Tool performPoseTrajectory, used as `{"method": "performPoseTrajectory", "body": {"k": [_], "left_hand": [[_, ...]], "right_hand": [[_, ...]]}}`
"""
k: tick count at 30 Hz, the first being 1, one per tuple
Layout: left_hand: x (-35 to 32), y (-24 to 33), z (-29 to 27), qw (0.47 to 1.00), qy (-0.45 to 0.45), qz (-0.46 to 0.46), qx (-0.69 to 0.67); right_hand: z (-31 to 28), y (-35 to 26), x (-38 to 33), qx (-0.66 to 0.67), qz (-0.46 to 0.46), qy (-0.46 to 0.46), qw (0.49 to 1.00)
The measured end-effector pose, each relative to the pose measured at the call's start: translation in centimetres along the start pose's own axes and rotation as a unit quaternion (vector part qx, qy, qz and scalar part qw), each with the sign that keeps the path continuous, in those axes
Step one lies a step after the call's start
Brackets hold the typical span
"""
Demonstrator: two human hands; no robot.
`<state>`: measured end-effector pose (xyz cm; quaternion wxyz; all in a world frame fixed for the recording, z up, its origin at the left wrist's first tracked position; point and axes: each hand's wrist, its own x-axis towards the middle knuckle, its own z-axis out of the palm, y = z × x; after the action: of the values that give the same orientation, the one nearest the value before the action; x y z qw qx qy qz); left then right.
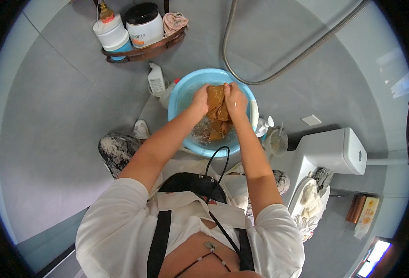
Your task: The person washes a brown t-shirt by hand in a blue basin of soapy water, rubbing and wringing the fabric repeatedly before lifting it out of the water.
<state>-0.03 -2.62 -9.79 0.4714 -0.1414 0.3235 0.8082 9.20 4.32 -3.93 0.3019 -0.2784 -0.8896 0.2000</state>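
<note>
A wet brown cloth [217,113] hangs bunched over a light blue basin [179,95] that holds water. My left hand [200,98] grips the cloth's upper left part. My right hand [235,98] grips its upper right part, the two fists close together above the basin. The cloth's lower end trails down into the water.
A corner shelf [142,51] at the top carries white tubs and a pink cloth. A white bottle [156,79] stands left of the basin, a pump bottle [263,126] and a cup [276,142] to its right. A white toilet [332,153] sits at right. A shower hose [260,79] loops on the grey wall.
</note>
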Motion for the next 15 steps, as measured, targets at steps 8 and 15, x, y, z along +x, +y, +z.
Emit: {"method": "performPoseTrajectory", "body": {"k": [8, 15], "left_hand": [[-3.7, 3.0, 2.4, 0.993, -0.110, -0.020, -0.046], [-8.5, -0.9, 1.1, 0.962, -0.179, -0.031, 0.206]], "right_hand": [[-3.8, 5.3, 0.2, 0.196, 0.291, -0.311, 0.883], [-3.8, 4.3, -0.7, 0.534, 0.369, -0.351, 0.675]]}}
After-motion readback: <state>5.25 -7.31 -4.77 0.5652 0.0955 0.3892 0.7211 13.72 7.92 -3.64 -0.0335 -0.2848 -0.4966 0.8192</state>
